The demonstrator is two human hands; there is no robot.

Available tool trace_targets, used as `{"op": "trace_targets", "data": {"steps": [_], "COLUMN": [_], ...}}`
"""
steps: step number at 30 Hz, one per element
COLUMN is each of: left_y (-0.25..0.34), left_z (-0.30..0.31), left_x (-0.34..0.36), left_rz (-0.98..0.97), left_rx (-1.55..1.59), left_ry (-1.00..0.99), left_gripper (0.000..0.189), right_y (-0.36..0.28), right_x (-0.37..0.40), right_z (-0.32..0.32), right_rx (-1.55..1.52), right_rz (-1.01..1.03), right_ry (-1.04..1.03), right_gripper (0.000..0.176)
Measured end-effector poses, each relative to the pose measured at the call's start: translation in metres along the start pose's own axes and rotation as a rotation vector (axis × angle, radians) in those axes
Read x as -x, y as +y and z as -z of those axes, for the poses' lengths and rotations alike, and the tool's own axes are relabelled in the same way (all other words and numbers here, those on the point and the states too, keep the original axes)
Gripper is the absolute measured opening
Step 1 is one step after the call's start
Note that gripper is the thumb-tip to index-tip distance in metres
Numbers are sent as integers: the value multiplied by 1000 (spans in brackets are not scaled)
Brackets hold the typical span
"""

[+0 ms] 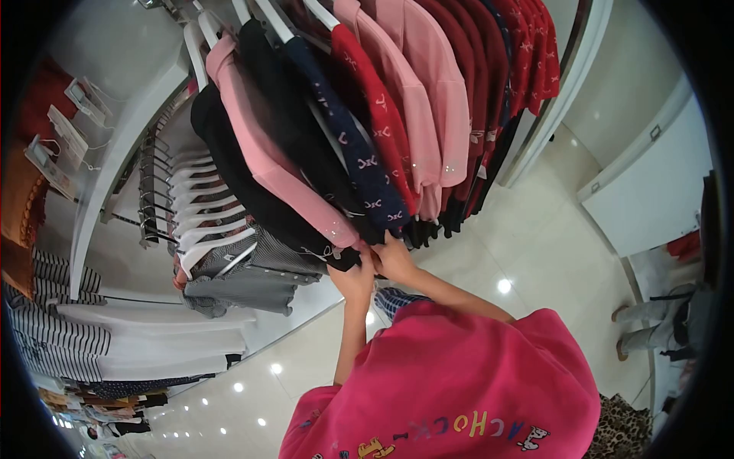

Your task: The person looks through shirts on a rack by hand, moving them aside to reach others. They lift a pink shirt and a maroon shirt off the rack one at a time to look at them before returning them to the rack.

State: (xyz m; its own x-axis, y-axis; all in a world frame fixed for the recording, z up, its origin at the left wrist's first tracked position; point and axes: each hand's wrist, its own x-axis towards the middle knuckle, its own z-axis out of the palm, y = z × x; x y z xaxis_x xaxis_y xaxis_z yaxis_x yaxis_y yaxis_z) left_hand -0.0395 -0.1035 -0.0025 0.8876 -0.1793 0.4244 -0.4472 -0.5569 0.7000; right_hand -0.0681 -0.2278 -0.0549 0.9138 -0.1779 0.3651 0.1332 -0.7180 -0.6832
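Head view shows you the tiled floor [474, 260] below the pink garment [294, 195], which hangs between black garments [229, 153]. To its right is the navy patterned garment [352, 141]; to its left, lower, the grey striped top [237, 283] beside white hangers [206, 249]. Your left hand [353, 279] and right hand [394, 260] meet at its cuff, fingers of both clamped on that cloth, the fingertips partly hidden.

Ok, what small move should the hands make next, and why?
Probably draw the pink sleeve slightly clear of the black sleeve on its left. The left hand and right hand meet at the pink sleeve's lower end, where the black one hangs close alongside. Their exact grip is hard to tell.
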Motion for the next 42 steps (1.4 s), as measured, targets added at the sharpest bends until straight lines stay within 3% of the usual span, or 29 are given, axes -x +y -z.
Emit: {"op": "trace_targets", "data": {"steps": [3, 5, 9, 12, 15, 18, 22, 35, 42], "left_y": [-10, -5, -5, -27, -30, -16, -7, 30, 23], "left_z": [-4, -4, 13, 4, 0, 3, 6, -11, -31], "left_x": [7, 10, 14, 23, 27, 29, 32, 18, 19], "left_rz": [7, 3, 179, 212, 138, 106, 104, 7, 23], "left_rx": [176, 226, 296, 284, 284, 288, 208, 161, 208], "left_ry": [43, 130, -116, -127, -128, -121, -58, -88, 85], "left_gripper": [19, 14, 16, 17, 16, 20, 21, 37, 31], "right_y": [-15, -3, 8, 2, 3, 13, 23, 18, 10], "right_x": [7, 15, 15, 12, 12, 6, 3, 25, 31], "right_z": [22, 28, 50, 62, 53, 33, 40, 80, 76], "right_rx": [3, -12, -23, 29, 42, 1, -18, -154, -157], "right_rz": [-96, -17, -43, 40, 26, -121, 15, 120, 188], "right_ry": [-45, 13, -9, 42, 52, 45, 106, -40, 88], "right_gripper": [35, 34, 40, 52, 43, 30, 21, 23, 19]}}
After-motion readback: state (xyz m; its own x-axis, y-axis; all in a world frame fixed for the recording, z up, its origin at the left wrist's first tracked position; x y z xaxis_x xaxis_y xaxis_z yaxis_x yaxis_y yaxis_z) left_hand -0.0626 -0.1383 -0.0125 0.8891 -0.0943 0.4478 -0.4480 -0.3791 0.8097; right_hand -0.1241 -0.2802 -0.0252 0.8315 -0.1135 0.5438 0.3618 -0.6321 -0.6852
